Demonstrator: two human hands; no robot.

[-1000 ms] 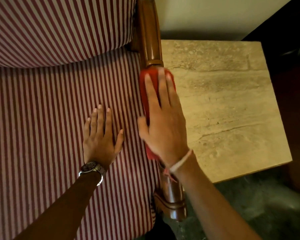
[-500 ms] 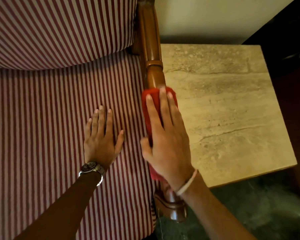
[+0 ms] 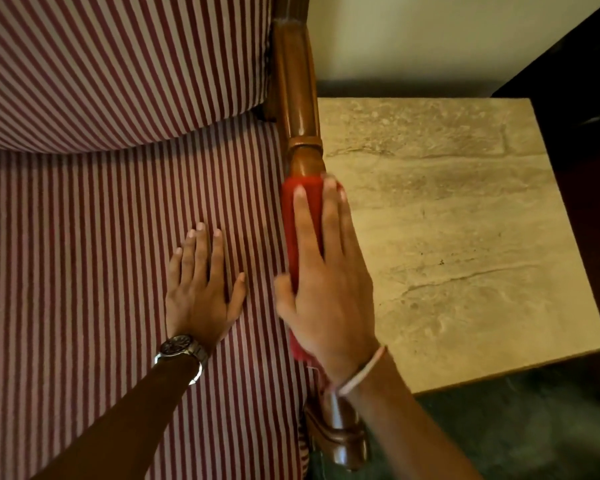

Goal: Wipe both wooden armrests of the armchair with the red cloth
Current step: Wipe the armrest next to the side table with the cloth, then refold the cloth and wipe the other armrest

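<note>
The armchair's right wooden armrest [image 3: 300, 109] runs from the chair back down to its carved front end near the bottom. The red cloth [image 3: 297, 216] is wrapped over the armrest's middle. My right hand [image 3: 326, 285] lies flat on the cloth and presses it onto the wood, fingers pointing toward the chair back. My left hand [image 3: 201, 289], with a wristwatch, rests palm down on the striped seat cushion [image 3: 84, 271], fingers apart and holding nothing. The other armrest is out of view.
A beige stone-topped side table [image 3: 465, 237] stands directly right of the armrest, nearly touching it. A dark piece of furniture [image 3: 575, 81] fills the far right. The striped back cushion [image 3: 118, 64] is at the top left. Dark floor [image 3: 499, 427] shows below the table.
My right hand slid the cloth down the armrest, away from the chair back toward its front, then held around the middle. My left hand stayed flat on the seat.
</note>
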